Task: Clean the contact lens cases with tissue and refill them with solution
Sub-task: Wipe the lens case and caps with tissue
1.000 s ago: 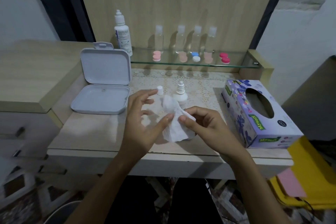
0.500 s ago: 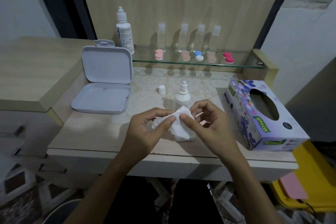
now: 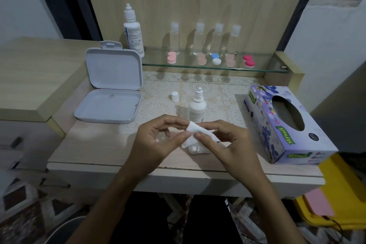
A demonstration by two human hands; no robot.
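Your left hand (image 3: pixel 156 140) and right hand (image 3: pixel 223 140) still pinch the tissue (image 3: pixel 195 133), now bunched smaller, near the tabletop's (image 3: pixel 95 144) front edge. The open box (image 3: pixel 109 108) holds nothing visible.

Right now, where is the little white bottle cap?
In the head view the cap stands alone on the lace mat, left of the open bottle and right of the open white case.

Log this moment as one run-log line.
step: wiping with tissue | left hand: pinches tissue | right hand: pinches tissue | solution bottle: uncapped, upright | cap: on table
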